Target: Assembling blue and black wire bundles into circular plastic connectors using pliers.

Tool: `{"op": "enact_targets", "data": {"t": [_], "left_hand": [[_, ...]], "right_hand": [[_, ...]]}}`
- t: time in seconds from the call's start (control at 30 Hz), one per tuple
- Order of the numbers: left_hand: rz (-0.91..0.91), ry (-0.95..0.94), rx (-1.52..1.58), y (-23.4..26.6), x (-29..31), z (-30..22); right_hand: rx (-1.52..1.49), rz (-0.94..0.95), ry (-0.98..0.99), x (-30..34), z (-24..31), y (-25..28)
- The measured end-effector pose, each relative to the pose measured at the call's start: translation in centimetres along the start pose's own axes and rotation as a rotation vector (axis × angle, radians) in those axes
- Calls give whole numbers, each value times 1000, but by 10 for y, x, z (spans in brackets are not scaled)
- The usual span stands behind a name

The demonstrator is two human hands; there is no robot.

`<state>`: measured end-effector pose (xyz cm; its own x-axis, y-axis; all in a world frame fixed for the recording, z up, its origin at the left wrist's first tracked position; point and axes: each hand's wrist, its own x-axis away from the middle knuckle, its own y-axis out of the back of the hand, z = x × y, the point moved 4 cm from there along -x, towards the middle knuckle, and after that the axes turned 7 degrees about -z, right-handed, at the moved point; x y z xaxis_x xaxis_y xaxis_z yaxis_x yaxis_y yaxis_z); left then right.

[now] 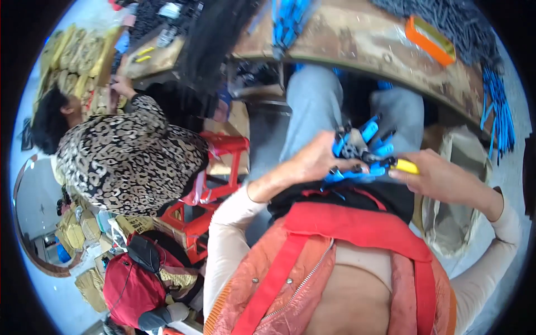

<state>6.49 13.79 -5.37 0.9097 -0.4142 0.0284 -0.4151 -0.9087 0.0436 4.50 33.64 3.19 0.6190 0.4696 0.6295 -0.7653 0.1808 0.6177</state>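
Observation:
Over my lap, my left hand is wrapped round a bundle of blue and black pieces. Their ends fan out above the fingers; what kind they are, I cannot make out. From the right, my right hand grips a tool with a yellow handle. Its dark front end meets the bundle beside my left fingers, and its exact kind is hidden there. Below both hands lies the red waistband of an apron.
Ahead stands a worn wooden table with an orange tray, a heap of dark pieces and blue bundles at its edge. A pale sack stands right. Left sit a person in a patterned top and red stools.

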Motion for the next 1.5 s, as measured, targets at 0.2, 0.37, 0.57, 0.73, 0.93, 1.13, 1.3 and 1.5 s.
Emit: {"op": "enact_targets", "data": {"t": [0.2, 0.37, 0.57, 0.73, 0.93, 1.13, 1.3, 1.5], "left_hand": [[-75, -76, -18, -2, 13, 13], [-93, -12, -16, -8, 15, 5], [-182, -213, 21, 30, -20, -30], [-215, 28, -217, 69, -140, -126], [-219, 230, -786, 164, -292, -83], [-552, 337, -1393, 210, -353, -46], [-739, -533, -1564, 163, -339, -121], [-149, -957, -1008, -77, -291, -160]], "right_hand": [[112, -189, 266, -6, -4, -20], [182, -151, 318, -2, 1, -10], [-462, -208, 231, -17, -41, 18], [31, -1112, 200, -18, -139, 77], [531, -1288, 328, -61, -161, 68], [494, -1343, 462, -1, -196, 60], [471, -1402, 174, 27, -289, 102], [511, -1672, -170, 54, -405, 168]]}}
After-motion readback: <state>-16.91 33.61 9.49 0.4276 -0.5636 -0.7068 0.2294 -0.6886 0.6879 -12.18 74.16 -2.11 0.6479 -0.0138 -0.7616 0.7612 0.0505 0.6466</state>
